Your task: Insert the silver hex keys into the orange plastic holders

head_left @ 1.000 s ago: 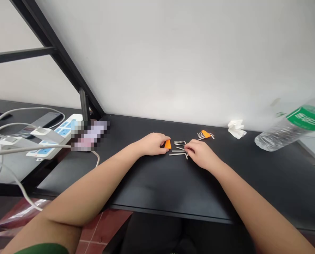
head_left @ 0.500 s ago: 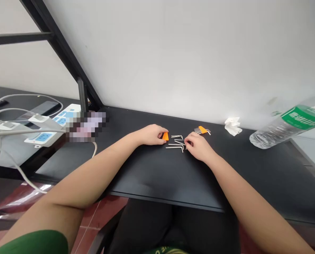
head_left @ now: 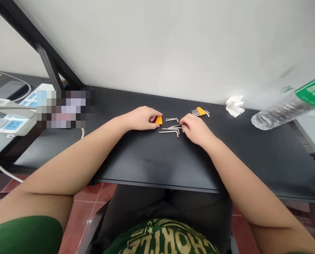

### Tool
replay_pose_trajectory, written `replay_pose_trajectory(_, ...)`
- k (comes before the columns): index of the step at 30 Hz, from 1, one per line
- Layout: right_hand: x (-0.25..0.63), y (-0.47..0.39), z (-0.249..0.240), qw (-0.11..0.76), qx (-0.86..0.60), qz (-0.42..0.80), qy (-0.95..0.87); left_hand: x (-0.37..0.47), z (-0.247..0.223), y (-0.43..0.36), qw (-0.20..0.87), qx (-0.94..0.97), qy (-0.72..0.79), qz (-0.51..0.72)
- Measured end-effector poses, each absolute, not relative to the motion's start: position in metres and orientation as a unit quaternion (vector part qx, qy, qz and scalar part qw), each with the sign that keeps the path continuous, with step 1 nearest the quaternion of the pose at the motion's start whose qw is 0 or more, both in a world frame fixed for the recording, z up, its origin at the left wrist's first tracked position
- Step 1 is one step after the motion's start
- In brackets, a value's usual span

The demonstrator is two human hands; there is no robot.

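Observation:
Between the thumb and fingers of my left hand [head_left: 141,118] is an orange hex key holder [head_left: 159,120], held at the desk surface. My right hand [head_left: 195,129] has its thumb and fingertips closed on a small hex key [head_left: 176,126], whose short end is hidden by the fingers. Several loose L-shaped hex keys [head_left: 169,132] lie between my two hands, long arms toward the left. Behind my right hand lies a second orange holder [head_left: 201,111] with several hex keys in it.
A crumpled tissue [head_left: 235,106] and a plastic bottle with a green label [head_left: 275,112] are at the right by the wall. To the left are a white power strip [head_left: 13,124] with cables, a blurred-out object [head_left: 70,109] and a black metal frame [head_left: 48,67].
The view has tilted down and shifted slightly right. My left hand keeps the orange holder. The fingers of my right hand have closed on a hex key among the loose ones.

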State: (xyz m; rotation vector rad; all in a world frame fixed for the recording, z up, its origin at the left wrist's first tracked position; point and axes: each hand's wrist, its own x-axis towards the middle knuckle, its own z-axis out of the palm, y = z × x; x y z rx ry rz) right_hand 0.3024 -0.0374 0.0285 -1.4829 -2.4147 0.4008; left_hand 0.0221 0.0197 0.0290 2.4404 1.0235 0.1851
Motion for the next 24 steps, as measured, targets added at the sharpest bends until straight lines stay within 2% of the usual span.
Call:
replay_pose_trajectory(18, 0.289, -0.052, 0.042, 0.071, -0.533, 0.200, -0.819, 0.016, 0.025, 0.015, 0.247, 0.890, 0.371, 0.098)
replay_pose_trajectory(24, 0.285, -0.055, 0.038, 0.097, -0.543, 0.222, -0.804, 0.014, 0.026, 0.019, 0.266, 0.883, 0.380, 0.068)
